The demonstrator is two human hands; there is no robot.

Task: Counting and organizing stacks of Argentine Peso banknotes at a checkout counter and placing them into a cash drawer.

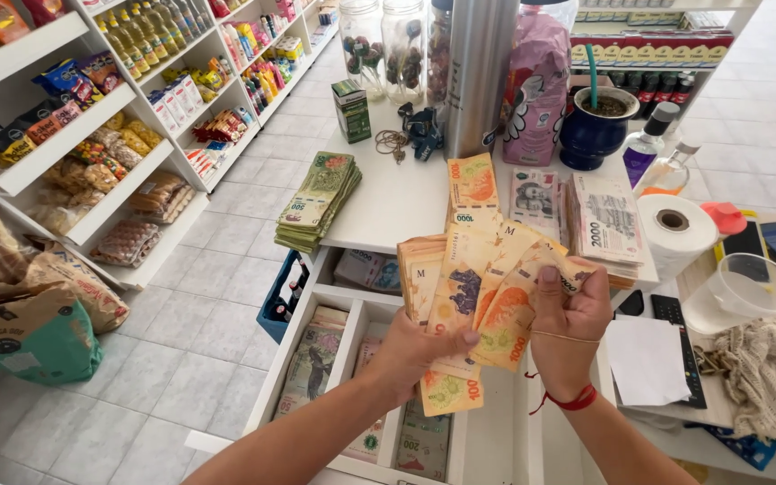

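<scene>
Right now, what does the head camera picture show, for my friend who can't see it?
Two bare hands, the left hand and the right hand, hold a fan of orange paper banknotes above an open white cash drawer. More stacks of banknotes lie on the white shop counter, with stocked shelves to the left.

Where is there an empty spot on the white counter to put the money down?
The counter has a bare white patch between the green stack of notes at its left edge and the orange stack. Nearer the back it is crowded: jars, a metal flask, keys, a blue cup. The right side is covered with grey note piles.
</scene>
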